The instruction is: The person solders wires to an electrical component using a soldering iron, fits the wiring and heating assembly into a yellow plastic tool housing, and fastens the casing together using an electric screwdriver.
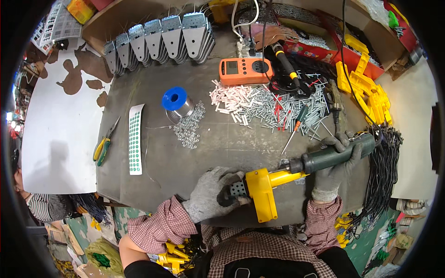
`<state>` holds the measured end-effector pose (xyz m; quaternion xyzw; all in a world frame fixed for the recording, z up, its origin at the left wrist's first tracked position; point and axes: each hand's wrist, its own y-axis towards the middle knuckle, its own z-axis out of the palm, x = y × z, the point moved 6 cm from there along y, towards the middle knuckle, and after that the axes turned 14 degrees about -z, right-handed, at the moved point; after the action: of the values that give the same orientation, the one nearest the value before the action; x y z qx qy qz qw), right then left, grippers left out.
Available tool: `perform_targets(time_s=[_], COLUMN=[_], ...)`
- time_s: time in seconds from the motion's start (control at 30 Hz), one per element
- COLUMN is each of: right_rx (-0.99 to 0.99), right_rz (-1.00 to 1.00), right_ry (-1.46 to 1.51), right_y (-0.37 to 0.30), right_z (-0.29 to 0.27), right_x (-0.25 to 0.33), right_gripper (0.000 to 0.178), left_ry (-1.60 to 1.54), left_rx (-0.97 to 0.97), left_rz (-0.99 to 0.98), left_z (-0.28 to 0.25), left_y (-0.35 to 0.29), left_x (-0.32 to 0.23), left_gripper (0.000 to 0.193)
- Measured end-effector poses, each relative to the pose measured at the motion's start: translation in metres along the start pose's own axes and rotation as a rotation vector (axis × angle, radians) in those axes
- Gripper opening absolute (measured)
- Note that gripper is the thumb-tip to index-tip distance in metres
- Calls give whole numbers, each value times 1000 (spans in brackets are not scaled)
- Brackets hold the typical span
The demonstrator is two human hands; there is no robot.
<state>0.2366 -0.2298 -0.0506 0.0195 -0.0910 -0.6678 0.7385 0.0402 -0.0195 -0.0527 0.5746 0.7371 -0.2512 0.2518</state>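
Over the near edge of a dark counter point(222, 143), I am gripping a yellow plastic part point(261, 194) by its dark, perforated end with my gloved left grip point(213, 194), while my right grip point(340, 160) is holding a dark green power screwdriver point(320, 160) around its barrel. The left hold is apparently bracing the part against the tool's push; the screwdriver is pointing leftward at it, probably to keep bit and part in line, though I cannot tell whether the bit is touching. A loose heap of screws point(264, 111) is lying just beyond the tool, likely for an easy reach, and washers point(189, 132) are spreading beside a wire spool point(185, 107). Pliers point(106, 144) are resting well apart on the left, seemingly out of the way. My left forearm is slanting in from the lower left, elbow out, fingers pointing right and curling around the end; my right forearm is rising almost straight from the lower edge, the palm supporting the barrel from below and the fingertips showing over its far side.
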Motion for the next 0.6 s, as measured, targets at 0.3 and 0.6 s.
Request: perform_targets(time_s=[0.3, 0.6], right_rx=[-7, -7], right_rz=[63, 71], right_ry=[-13, 61], right_y=[-3, -2], right_z=[5, -6], right_x=[-5, -1], right_gripper=[29, 30], left_ry=[-70, -55], left_rx=[-38, -23], left_rz=[224, 183], left_z=[5, -3], left_y=[-3, -3], left_x=[-5, -13], left_gripper=[59, 61])
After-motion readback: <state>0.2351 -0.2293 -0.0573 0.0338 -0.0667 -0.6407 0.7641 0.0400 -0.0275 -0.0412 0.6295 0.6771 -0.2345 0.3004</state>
